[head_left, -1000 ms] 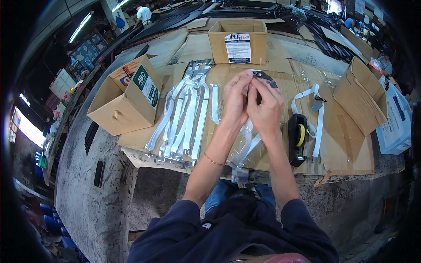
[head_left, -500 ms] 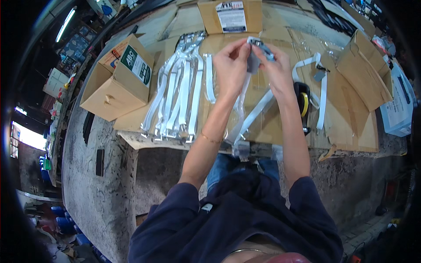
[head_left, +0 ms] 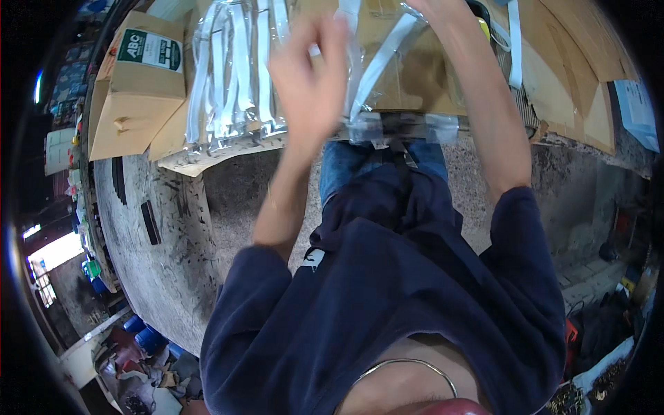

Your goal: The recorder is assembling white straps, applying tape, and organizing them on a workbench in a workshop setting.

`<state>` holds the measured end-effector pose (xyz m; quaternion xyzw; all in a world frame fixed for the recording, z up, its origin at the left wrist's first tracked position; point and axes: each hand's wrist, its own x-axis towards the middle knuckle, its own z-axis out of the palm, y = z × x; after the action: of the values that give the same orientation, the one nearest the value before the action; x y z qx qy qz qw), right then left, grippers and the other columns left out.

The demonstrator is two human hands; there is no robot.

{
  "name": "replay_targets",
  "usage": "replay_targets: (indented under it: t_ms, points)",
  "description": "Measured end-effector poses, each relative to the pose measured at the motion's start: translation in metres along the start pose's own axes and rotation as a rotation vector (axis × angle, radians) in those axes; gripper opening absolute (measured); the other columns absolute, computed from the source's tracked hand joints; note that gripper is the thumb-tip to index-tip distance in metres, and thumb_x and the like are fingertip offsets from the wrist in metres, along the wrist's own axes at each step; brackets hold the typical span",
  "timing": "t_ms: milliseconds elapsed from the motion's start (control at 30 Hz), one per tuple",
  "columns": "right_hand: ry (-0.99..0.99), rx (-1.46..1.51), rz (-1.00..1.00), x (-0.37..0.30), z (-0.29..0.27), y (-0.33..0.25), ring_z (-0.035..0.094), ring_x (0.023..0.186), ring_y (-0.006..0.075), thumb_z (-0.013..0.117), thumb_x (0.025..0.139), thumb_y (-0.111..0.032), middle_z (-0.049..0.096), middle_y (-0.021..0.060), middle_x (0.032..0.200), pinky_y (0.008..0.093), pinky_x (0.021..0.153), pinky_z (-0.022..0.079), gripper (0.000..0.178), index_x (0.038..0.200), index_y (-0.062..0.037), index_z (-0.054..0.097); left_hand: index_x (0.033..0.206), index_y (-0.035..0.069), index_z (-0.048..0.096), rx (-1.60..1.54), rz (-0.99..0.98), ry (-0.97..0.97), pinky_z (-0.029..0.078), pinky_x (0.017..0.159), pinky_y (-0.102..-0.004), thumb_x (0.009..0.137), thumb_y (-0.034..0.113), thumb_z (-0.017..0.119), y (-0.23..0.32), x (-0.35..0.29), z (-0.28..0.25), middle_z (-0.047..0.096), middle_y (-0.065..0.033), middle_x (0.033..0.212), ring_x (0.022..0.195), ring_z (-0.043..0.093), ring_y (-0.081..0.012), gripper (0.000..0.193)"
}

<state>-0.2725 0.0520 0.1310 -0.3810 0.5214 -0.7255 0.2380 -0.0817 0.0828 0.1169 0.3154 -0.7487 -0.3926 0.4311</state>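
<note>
My left hand (head_left: 308, 83) is raised over the front of the table, blurred by motion, its fingers too smeared to read. Only part of my right hand (head_left: 430, 5) shows at the top edge; its fingertips are cut off and their grip is hidden. Just below it, a white strap (head_left: 384, 59) in clear plastic slants down toward the table's front edge. To the left of my left hand lies a row of several white straps (head_left: 242, 69) in clear plastic sleeves, metal pieces at their near ends.
An open cardboard box (head_left: 142, 86) stands at the left. Right of my right forearm are a black and yellow object (head_left: 482, 15) and another white strap (head_left: 514, 45). Brown cardboard (head_left: 553, 90) covers the tabletop. Clear tape pieces (head_left: 441, 128) hang at the front edge.
The view has tilted down toward my body. My hands, together around a small grey and white piece before, are now apart. My left hand has come away to the left.
</note>
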Motion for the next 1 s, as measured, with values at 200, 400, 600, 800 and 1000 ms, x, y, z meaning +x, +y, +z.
replay_targets:
  t_ms: [200,400,600,800,1000]
  points:
    - [-0.119,0.194,0.103,-0.003,0.002,0.008,0.064,0.069,0.0142,0.063,0.088,-0.011,0.066,0.0083,0.082,0.0258,0.064,0.052,0.016,0.093,0.0045,0.063,0.104,-0.006,0.061,-0.076,-0.589,-0.647,0.048,0.068,-0.0280,0.086,0.022,0.065,-0.103,-0.181,0.042,0.065,-0.0070,0.081,0.076,0.061,-0.0141,0.033]
    - [-0.143,0.242,0.106,-0.013,0.010,0.009,0.064,0.072,0.0145,0.062,0.088,-0.010,0.066,0.0090,0.084,0.0268,0.064,0.052,0.016,0.094,0.0045,0.063,0.119,-0.007,0.048,-0.348,-0.820,-0.444,0.045,0.059,-0.0252,0.086,0.020,0.066,-0.121,-0.175,0.067,0.062,-0.0085,0.079,0.064,0.055,-0.0118,0.047]
    - [-0.114,0.252,0.166,-0.012,0.011,0.007,0.064,0.072,0.0164,0.061,0.088,-0.008,0.066,0.0095,0.086,0.0275,0.065,0.052,0.015,0.096,0.0046,0.063,0.083,-0.001,0.063,-0.087,-0.579,-0.478,0.047,0.071,-0.0318,0.078,0.008,0.068,-0.117,-0.180,0.062,0.064,-0.0114,0.085,0.076,0.060,-0.0209,0.011]
    - [-0.117,0.399,0.135,0.012,0.012,0.020,0.063,0.073,0.0163,0.059,0.087,-0.002,0.065,0.0088,0.088,0.0280,0.066,0.052,0.012,0.098,0.0027,0.062,0.089,-0.001,0.049,-0.206,-0.508,-0.671,0.049,0.076,-0.0302,0.090,0.005,0.055,-0.033,-0.161,0.017,0.065,-0.0129,0.088,0.081,0.063,-0.0213,0.009]
    - [-0.165,0.571,0.273,0.026,0.006,0.044,0.062,0.087,0.0165,0.063,0.088,-0.011,0.064,0.0091,0.100,0.0287,0.078,0.051,0.024,0.108,0.0021,0.058,0.102,0.002,0.049,-0.804,-0.680,-0.436,0.049,0.067,-0.0274,0.094,0.010,0.052,-0.013,-0.141,-0.041,0.062,-0.0099,0.081,0.071,0.061,-0.0151,0.012]
